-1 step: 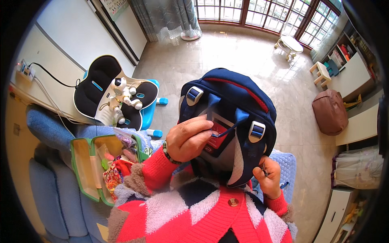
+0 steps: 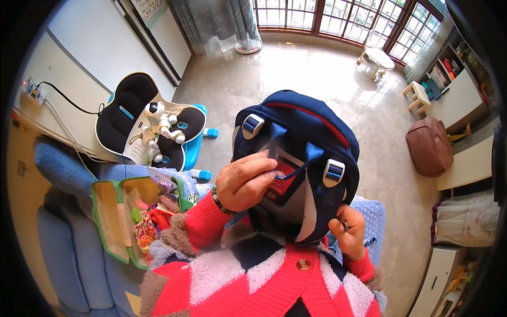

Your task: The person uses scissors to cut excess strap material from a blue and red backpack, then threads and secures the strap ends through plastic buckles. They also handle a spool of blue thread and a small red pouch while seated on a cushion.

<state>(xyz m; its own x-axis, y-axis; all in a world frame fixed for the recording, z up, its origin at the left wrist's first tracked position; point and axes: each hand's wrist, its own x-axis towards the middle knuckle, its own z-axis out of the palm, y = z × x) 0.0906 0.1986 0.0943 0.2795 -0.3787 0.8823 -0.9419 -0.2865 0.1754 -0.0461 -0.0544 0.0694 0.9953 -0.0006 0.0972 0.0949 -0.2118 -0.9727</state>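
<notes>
A navy backpack point(image 2: 298, 108) with red trim and silver buckles is held upright in front of my chest. My left hand point(image 2: 244, 179) is closed on a blue strap point(image 2: 311, 156) over the bag's middle, where a red label point(image 2: 288, 179) shows partly behind the fingers. At the bag's lower right edge my right hand point(image 2: 348, 232) is closed around a small dark piece point(image 2: 344, 222), possibly a zipper pull; its exact kind is unclear. Below and behind the bag lies light-blue quilted fabric point(image 2: 372, 211), largely hidden.
To the left are a black-and-white chair point(image 2: 121, 127) bearing a white robot toy point(image 2: 158, 127), blue upholstery point(image 2: 58, 243) and an open green case point(image 2: 108, 222) of trinkets. To the right are a brown bag point(image 2: 430, 145), a small stool point(image 2: 417, 98) and cabinets. A white chair point(image 2: 377, 55) stands by the windows.
The backpack has shifted very slightly down and left, with my right hand moving a little along with it. My left hand stays on the strap.
</notes>
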